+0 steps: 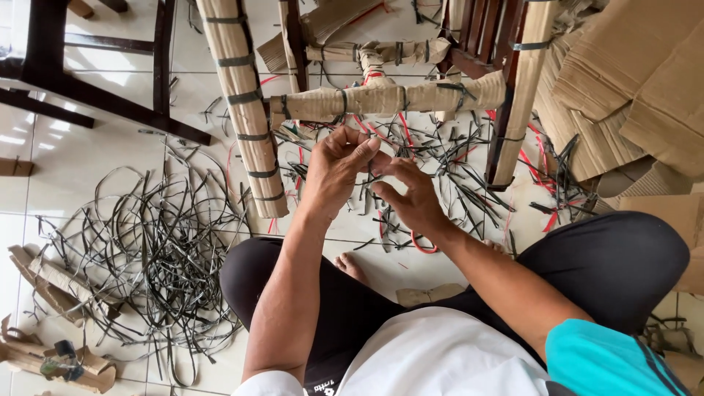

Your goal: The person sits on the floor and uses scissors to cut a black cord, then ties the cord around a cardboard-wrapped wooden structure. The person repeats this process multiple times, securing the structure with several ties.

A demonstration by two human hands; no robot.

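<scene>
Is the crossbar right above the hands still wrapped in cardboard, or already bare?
Still wrapped. The crossbar is covered in tan cardboard held by dark strap bands; no bare wood shows along it. Both hands, left hand and right hand, sit just below it.

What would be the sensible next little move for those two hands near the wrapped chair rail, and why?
Probably pulling the strap end free. The left hand and right hand meet just below the cardboard-wrapped rail, fingers pinched together on what looks like a thin dark strap, and many cut straps already litter the floor.
</scene>
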